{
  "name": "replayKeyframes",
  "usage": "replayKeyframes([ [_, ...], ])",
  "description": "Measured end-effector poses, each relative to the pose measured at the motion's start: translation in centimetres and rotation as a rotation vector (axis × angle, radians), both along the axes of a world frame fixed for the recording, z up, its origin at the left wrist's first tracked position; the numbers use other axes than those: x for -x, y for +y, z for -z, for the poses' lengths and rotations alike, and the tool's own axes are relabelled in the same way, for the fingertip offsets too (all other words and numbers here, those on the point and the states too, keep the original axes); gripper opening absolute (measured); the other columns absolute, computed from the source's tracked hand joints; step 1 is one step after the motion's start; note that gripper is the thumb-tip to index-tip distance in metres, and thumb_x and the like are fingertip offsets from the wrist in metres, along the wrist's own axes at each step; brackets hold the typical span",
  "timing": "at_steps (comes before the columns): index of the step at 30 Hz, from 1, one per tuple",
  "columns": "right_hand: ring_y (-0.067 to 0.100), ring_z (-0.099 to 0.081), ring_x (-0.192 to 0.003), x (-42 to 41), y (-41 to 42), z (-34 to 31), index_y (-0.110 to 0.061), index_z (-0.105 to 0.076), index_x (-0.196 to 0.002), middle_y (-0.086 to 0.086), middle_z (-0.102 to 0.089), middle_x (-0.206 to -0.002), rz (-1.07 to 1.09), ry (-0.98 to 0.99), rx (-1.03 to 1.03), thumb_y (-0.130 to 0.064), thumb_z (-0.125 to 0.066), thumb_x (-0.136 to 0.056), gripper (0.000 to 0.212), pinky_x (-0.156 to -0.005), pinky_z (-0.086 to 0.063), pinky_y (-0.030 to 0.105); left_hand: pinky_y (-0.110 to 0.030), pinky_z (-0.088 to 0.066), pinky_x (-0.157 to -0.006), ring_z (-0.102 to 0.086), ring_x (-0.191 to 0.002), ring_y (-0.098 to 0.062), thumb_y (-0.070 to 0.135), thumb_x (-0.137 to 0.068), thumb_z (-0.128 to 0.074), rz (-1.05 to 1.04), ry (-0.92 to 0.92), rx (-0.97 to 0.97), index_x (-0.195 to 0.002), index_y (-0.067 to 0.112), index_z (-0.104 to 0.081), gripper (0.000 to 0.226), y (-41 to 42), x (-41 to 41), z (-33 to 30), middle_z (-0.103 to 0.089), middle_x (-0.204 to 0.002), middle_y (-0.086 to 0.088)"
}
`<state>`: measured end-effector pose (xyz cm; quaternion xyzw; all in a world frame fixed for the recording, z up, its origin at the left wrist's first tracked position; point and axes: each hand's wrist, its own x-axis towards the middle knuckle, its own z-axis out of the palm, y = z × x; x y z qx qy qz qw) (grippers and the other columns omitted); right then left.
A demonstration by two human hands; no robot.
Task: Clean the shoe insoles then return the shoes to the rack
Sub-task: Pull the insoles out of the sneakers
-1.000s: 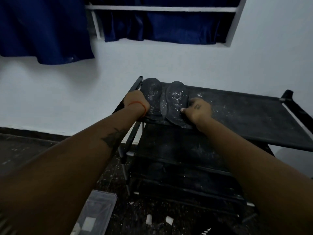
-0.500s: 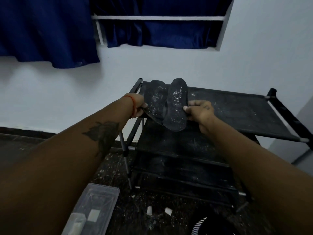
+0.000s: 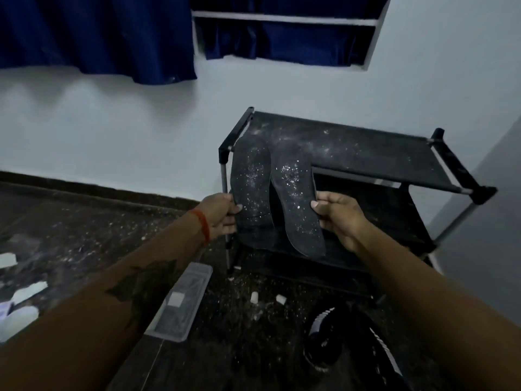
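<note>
Black speckled insoles: left insole (image 3: 249,190) pinched by left hand (image 3: 221,214), right insole (image 3: 296,198) by right hand (image 3: 338,214), before rack (image 3: 366,153).

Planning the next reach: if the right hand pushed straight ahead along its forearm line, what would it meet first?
Beyond the insole that the right hand grips, probably the shoe rack, near its top shelf's front edge; depth is unclear.

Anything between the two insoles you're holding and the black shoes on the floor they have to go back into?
Nothing visible. The left hand and right hand hold the insoles in open air before the rack; the shoes lie on the floor below with bare space between.
</note>
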<state>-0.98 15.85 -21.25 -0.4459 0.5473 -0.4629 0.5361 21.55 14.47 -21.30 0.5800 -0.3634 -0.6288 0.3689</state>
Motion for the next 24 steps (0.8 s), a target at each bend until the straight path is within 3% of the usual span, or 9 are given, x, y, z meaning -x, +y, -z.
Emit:
replayKeyframes([
  [3,0.009,-0.064,-0.072,-0.5,2.1,3.0,-0.007,-0.062,-0.108,0.004,-0.068,-0.086,-0.025,-0.020,-0.087,0.000,-0.048,-0.091,0.023,-0.054,-0.053,0.019,-0.026,-0.054,-0.058,-0.059,-0.074,-0.013,-0.002,-0.096,-0.042,-0.004,-0.006,-0.026,-0.087,0.017,-0.056,0.025,2.5,-1.1,3.1,-0.062,-0.086,0.000],
  [11,0.016,-0.064,-0.079,-1.3,2.5,16.1,-0.005,-0.060,-0.109,0.005,-0.068,-0.088,-0.027,0.017,-0.337,0.003,-0.043,-0.093,0.025,-0.073,-0.053,0.033,-0.034,-0.053,-0.064,-0.058,-0.079,-0.020,-0.009,-0.092,-0.042,-0.156,-0.019,-0.205,-0.097,0.011,-0.050,0.022,5.5,-3.2,16.1,-0.059,-0.095,-0.009],
  [17,0.011,-0.060,-0.077,-2.4,2.1,27.8,-0.008,-0.057,-0.110,0.001,-0.065,-0.090,-0.068,0.069,-0.508,0.007,-0.039,-0.093,0.029,-0.067,-0.050,0.026,-0.037,-0.054,-0.055,-0.053,-0.066,-0.019,-0.012,-0.093,-0.039,-0.243,-0.071,-0.379,-0.078,0.017,-0.044,0.033,6.9,-3.9,27.9,-0.052,-0.077,-0.006],
  [21,0.011,-0.057,-0.074,-2.8,2.3,34.8,-0.003,-0.055,-0.116,0.001,-0.062,-0.086,-0.091,0.118,-0.596,0.009,-0.038,-0.092,0.032,-0.066,-0.048,0.026,-0.022,-0.049,-0.034,-0.055,-0.056,-0.018,-0.009,-0.096,-0.035,-0.262,-0.117,-0.453,-0.076,0.014,-0.043,0.032,8.4,-3.7,34.4,-0.049,-0.074,-0.008],
  [24,0.012,-0.057,-0.077,-3.4,2.8,39.3,-0.002,-0.052,-0.123,0.003,-0.062,-0.091,-0.122,0.162,-0.657,0.008,-0.038,-0.092,0.035,-0.066,-0.046,0.026,-0.020,-0.048,-0.033,-0.056,-0.054,-0.015,-0.008,-0.096,-0.034,-0.275,-0.110,-0.523,-0.076,0.016,-0.043,0.033,9.6,-3.5,38.7,-0.051,-0.075,-0.006],
])
